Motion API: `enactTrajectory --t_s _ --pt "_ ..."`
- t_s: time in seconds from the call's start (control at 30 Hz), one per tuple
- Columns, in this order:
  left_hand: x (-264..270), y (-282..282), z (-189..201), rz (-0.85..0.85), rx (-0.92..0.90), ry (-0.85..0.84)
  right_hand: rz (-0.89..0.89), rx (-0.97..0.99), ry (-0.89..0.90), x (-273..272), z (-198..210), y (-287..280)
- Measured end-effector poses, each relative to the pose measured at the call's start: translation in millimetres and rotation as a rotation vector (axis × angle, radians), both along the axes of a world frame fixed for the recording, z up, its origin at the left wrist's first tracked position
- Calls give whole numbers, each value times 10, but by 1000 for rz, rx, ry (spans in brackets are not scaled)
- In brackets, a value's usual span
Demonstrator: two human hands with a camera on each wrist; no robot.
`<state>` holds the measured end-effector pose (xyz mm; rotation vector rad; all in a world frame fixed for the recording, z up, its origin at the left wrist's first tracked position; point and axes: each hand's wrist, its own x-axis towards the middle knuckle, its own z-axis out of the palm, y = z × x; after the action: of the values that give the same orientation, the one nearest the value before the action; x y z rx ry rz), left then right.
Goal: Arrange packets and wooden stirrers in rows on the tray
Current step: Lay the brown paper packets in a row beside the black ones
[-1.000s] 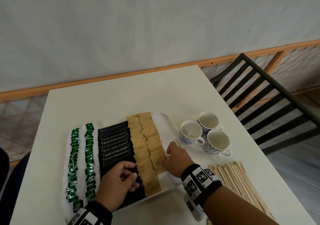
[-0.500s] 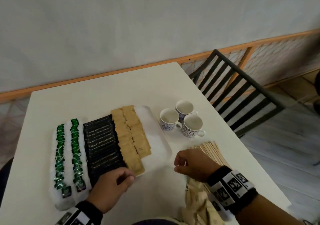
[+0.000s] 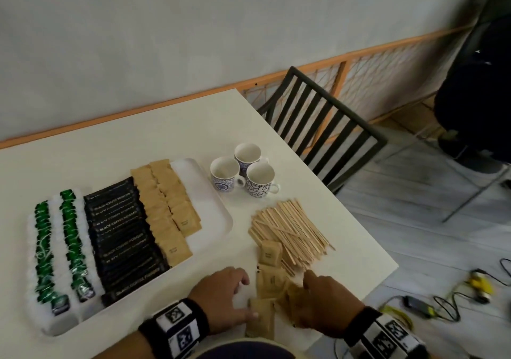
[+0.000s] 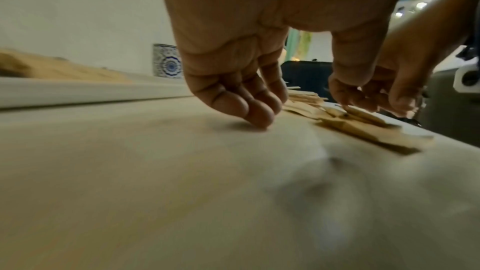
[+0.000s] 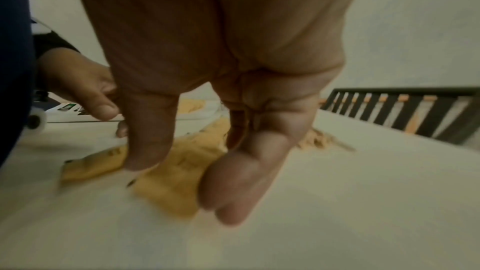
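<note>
A white tray [image 3: 221, 209] holds rows of green-and-white packets [image 3: 42, 245], black coffee packets [image 3: 121, 234] and brown packets [image 3: 166, 206]. Several loose brown packets [image 3: 269, 253] lie by the table's front edge, beside a pile of wooden stirrers [image 3: 293, 228]. My left hand [image 3: 249, 296] rests bent fingertips [image 4: 254, 114] on the bare table, its thumb on a loose packet [image 3: 261, 320]. My right hand [image 3: 307, 287] reaches down onto the loose packets [image 5: 168, 188]. Its thumb touches one and its fingers [image 5: 233, 192] point down at that packet's edge. That view is blurred.
Three patterned cups [image 3: 225, 172] stand right of the tray, behind the stirrers. A black slatted chair [image 3: 326, 126] sits at the table's right edge. Cables [image 3: 414, 300] lie on the floor, and a person in dark clothes [image 3: 475, 96] stands at far right.
Both hands left the tray: the right drew back to the loose brown packets at the front, and the left followed to the table beside them. The view swung right.
</note>
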<state>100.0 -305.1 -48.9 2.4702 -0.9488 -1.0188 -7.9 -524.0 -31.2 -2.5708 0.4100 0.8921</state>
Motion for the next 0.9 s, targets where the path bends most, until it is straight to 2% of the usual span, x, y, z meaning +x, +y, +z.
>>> enactTrajectory --t_s 0.17,0.27,0.47,0.6,0.73,0.83,0.9 --pt "-128 -299 -2 -166 156 -264 -174 97 -83 -46 -164 132" --pt "-159 -324 30 -173 207 -238 -151 148 -95 -16 -167 223" --pt "-154 -224 155 -104 224 -144 -35 123 -102 76 -162 409" --pt "-102 -60 85 -19 154 -8 30 155 -195 147 -162 528" --pt "-87 84 74 62 23 71 193 225 -194 317 -118 634" --pt "-16 223 136 177 -150 128 230 320 -214 464 -29 663" --pt "51 365 241 305 -320 176 165 433 -228 569 57 652"
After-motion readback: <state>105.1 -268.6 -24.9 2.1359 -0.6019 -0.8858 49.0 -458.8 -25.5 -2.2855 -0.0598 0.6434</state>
